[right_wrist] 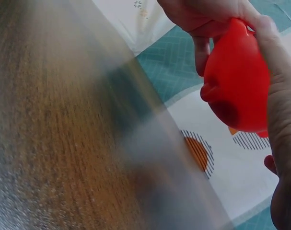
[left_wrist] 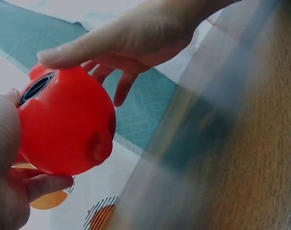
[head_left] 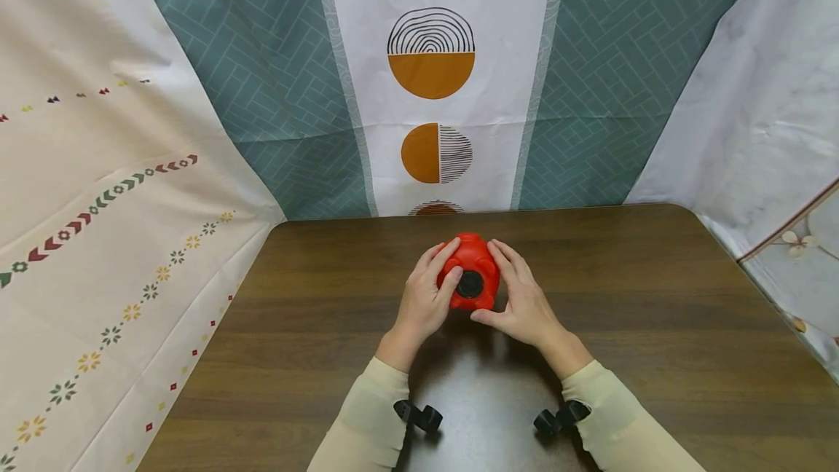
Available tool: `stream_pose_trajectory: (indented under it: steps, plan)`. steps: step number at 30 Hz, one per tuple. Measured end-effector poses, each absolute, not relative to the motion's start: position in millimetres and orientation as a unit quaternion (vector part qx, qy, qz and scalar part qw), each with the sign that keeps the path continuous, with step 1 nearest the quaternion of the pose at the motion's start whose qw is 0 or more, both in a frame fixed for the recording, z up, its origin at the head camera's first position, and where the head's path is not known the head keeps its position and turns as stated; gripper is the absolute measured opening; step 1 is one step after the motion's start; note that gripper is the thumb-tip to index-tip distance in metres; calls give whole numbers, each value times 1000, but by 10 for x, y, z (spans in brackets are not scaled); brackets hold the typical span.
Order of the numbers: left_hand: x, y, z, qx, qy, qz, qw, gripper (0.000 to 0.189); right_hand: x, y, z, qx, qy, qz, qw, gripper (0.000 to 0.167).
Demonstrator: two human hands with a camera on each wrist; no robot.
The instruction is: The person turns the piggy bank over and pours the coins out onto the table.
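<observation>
Above the table, both hands hold a glossy red piggy bank (head_left: 481, 261), its rounded body bearing stubby bumps. A round black plug (head_left: 469, 284) faces up toward the head camera. My left hand (head_left: 422, 301) grips the left side, thumb over the face beside the plug and fingers around the far side. On the opposite side is my right hand (head_left: 524, 308), fingers along the upper right edge and thumb near the lower edge. In the left wrist view, the red body (left_wrist: 68, 124) hangs between the two hands; the right wrist view shows its smooth side (right_wrist: 241, 81).
A brown wood-grain table (head_left: 314, 355) lies beneath the hands. Behind it hangs a teal and white patterned cloth (head_left: 432, 108). Pale printed cloths stand at the left (head_left: 118, 239) and right (head_left: 754, 130). Black wrist mounts (head_left: 419, 416) sit on both sleeves.
</observation>
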State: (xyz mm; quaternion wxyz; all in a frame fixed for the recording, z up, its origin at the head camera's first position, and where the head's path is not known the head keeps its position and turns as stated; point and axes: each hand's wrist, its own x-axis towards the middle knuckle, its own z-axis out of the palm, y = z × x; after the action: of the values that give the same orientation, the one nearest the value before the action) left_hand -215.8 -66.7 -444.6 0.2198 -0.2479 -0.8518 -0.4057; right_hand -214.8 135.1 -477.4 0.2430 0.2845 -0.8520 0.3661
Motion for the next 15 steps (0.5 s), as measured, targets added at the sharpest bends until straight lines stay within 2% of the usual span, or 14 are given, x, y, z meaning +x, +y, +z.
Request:
stream_pose_trajectory:
  steps: [3,10,15]
  plan:
    - [-2160,-656,-4448,-254,-849,-406,222,47,-2150,1335,-4771,297,-846,360,257,116]
    - [-2167,-663,-4439,-267,-841,-413,228,46,-2163,1331,-4760,315,-832,358,283,102]
    - [-2157,-679,-4416,-278,-842,-418,200,53,-2149,1343,-4745,310,-827,379,276,101]
